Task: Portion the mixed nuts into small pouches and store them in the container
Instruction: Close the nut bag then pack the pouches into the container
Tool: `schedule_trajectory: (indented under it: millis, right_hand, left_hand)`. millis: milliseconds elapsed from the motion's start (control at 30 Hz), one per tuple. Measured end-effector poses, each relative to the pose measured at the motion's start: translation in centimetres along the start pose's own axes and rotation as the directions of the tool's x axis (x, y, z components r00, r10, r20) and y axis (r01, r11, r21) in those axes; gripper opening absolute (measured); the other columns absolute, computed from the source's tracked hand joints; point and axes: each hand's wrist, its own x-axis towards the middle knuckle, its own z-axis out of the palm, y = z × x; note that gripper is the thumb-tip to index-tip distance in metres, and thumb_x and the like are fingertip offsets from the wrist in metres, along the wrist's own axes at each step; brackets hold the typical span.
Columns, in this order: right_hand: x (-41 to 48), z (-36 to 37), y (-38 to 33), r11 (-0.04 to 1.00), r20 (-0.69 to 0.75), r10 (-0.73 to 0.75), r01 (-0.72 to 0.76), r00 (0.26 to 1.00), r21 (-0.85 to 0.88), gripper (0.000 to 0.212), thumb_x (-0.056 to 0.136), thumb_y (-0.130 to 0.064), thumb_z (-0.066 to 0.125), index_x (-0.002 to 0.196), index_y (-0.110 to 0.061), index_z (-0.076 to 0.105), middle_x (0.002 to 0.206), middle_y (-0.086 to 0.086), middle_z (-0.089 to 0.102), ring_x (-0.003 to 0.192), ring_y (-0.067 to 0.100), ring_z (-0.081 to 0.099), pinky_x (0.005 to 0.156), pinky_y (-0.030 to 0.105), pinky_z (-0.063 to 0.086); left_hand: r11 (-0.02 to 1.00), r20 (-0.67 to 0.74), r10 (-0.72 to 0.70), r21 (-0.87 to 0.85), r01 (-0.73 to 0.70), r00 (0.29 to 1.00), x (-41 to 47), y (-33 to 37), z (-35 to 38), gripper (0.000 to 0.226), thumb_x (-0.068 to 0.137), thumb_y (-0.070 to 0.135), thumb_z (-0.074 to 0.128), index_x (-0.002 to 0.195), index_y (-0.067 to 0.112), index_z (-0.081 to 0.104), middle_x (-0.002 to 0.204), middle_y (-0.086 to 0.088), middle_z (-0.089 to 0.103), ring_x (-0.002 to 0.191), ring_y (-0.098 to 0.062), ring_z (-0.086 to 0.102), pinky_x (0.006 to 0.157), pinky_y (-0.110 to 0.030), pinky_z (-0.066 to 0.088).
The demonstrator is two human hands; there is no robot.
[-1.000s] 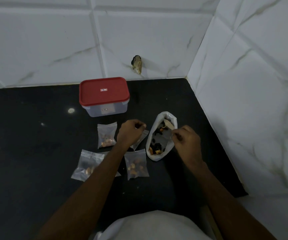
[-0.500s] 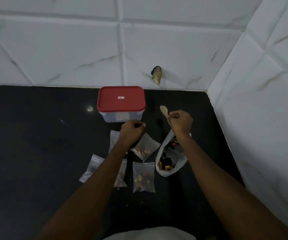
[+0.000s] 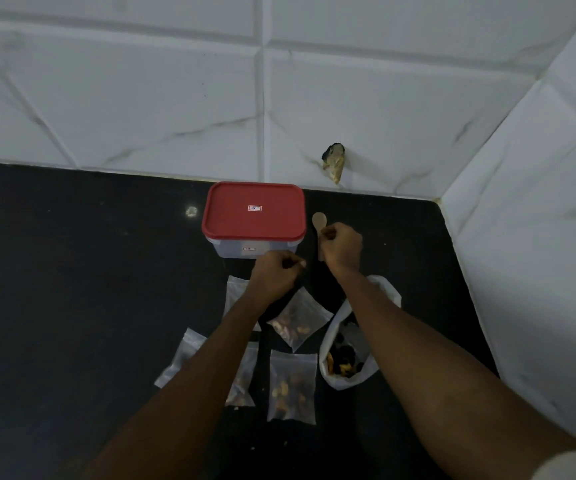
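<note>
- Lid [image 3: 253, 209]: red, with a small white label edged in red.
- Container [image 3: 232, 249]: translucent pale grey, with a small red-and-white label on its side.
- Counter [image 3: 71, 289]: glossy black.
- Wall tiles [image 3: 141, 98]: white, with thin grey marble-like veins.
- Spoon [image 3: 319, 221]: pale beige.
- Pouches [image 3: 293, 362]: clear, slightly frosted.
- Bag [image 3: 343, 384]: white.
- Nuts [image 3: 288, 389]: brown, tan and yellow in the pouches; black and orange in the bag.
- Hole [image 3: 334, 162] in the wall: black and tan.
</note>
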Motion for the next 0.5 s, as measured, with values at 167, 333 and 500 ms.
schedule_trajectory:
  millis: [167, 333, 500]
  right_hand:
    - [-1.7, -2.3, 1.2, 0.995, -0.018, -0.020, 0.022, 1.000, 0.101, 0.017, 0.094, -0.013, 0.062, 0.109, -0.012, 0.069, 0.106, 0.000, 0.069, 0.092, 0.006, 0.059, 0.079, 0.017, 0.042]
    - [-7.6, -6.0, 5.1, 0.963, -0.255, 0.049, 0.022, 0.966, 0.270, 0.011, 0.091, -0.015, 0.066, 0.101, -0.015, 0.072, 0.094, -0.007, 0.067, 0.086, 0.002, 0.060, 0.074, 0.003, 0.042]
    - [-12.4, -8.3, 11.5, 0.936, -0.304, 0.268, -0.173, 0.914, 0.305, 0.022, 0.088, -0.010, 0.062, 0.105, -0.020, 0.071, 0.108, 0.001, 0.063, 0.099, 0.016, 0.061, 0.087, 0.025, 0.047]
  left_hand:
    - [1.000, 0.019, 0.008, -0.008, -0.008, 1.000, -0.5, 0.3, 0.7, 0.017, 0.098, 0.022, 0.058, 0.109, 0.012, 0.067, 0.096, -0.003, 0.069, 0.077, -0.008, 0.065, 0.070, -0.023, 0.054]
    - [0.997, 0.198, -0.035, 0.078, 0.020, 0.980, -1.5, 0.7, 2.6, 0.015, 0.097, 0.025, 0.060, 0.104, 0.016, 0.070, 0.098, -0.003, 0.070, 0.083, -0.014, 0.069, 0.071, -0.026, 0.057]
    - [0.975, 0.241, -0.038, 0.221, -0.017, 0.970, -2.5, 0.9, 4.6, 0.020, 0.096, 0.029, 0.059, 0.101, 0.014, 0.072, 0.086, -0.002, 0.070, 0.076, -0.016, 0.068, 0.074, -0.033, 0.059]
